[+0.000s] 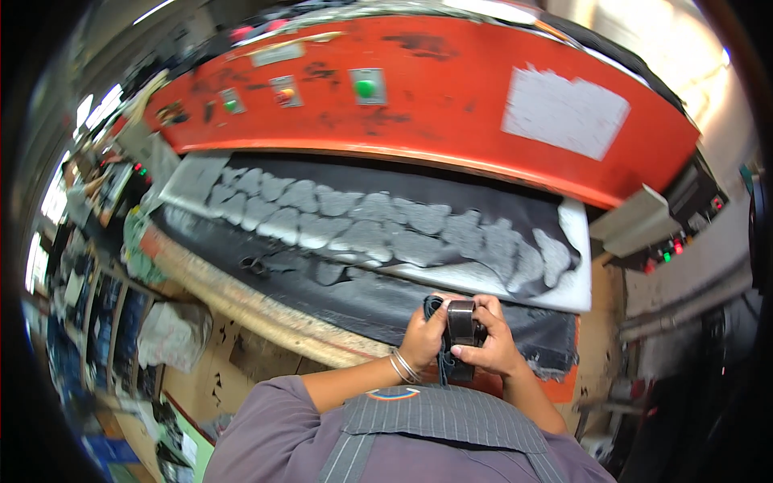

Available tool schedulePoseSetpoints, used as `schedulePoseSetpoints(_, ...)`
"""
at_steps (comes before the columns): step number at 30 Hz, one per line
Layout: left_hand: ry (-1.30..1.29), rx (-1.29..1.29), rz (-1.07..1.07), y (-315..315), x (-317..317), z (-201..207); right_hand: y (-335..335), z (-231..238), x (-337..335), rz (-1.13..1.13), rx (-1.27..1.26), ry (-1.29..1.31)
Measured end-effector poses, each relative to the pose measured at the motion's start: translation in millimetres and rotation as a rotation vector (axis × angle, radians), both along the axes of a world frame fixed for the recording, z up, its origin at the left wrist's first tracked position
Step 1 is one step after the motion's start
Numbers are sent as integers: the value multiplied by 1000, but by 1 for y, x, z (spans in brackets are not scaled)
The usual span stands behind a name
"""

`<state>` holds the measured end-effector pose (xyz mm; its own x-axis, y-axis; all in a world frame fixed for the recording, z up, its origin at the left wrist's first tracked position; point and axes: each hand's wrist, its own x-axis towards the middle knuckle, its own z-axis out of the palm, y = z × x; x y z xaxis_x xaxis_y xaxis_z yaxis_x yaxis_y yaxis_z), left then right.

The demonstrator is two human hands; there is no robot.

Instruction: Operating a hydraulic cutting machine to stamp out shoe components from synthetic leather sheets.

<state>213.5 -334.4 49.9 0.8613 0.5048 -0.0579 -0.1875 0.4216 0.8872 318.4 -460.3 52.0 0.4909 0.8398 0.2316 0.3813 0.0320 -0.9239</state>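
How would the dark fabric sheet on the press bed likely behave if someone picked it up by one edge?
The dark fabric sheet would probably flop: its front edge drapes over the bed. Being full of cut-out holes, it may stretch or tear. Its frayed corner near the right hand suggests loose threads could snag.

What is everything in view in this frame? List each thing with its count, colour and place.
Press head: one, orange-red, across the top, with small buttons.
Pale patch: one, whitish, on the press head's right part.
Dark sheet: one, black, on the bed below the press head, with many shapes cut out.
White board: one, under the sheet, showing through the cut-outs.
Dark stack: one, black-brown, held in both hands at the table's near edge.
Bangles: a few, silver, on the left wrist.
Left hand: grips the stack's left side.
Right hand: grips its right side.
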Motion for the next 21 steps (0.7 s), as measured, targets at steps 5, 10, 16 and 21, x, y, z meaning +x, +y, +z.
schedulePoseSetpoints(5, -63, 127, 264, 14, -55, -20, 39, 5, -47, 140, -8, -140)
schedulePoseSetpoints(10, -75, 251, 548, 43, -142, -38, 99, 5, -112, 389, -8, -250)
schedulePoseSetpoints(16, 243, 150, 811, 60, -265, -58, 153, 13, -192, 581, -83, -537)
schedulePoseSetpoints(21, 366, -569, 1119, 63, -398, -167, 183, 0, -159, 271, -185, -852)
